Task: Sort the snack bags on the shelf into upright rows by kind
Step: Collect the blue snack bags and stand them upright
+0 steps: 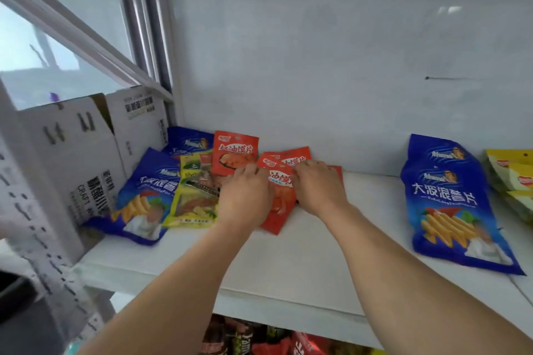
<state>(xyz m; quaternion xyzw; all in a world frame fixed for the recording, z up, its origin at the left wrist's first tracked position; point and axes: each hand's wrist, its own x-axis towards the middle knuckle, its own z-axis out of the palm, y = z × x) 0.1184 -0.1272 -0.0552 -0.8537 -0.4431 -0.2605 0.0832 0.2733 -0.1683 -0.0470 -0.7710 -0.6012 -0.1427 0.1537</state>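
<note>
White shelf [302, 262] with snack bags lying on it, places given from the red bags [277, 210] heaped near its middle. Just left of them lies a yellow bag [191, 207], overlapping a blue bag [144, 207]; a second blue bag [184, 140] leans behind. Farther left stands a cardboard box [86, 158]. Well to the right lies another blue bag [450, 210], with yellow bags [513, 181] beyond it at the edge.
</note>
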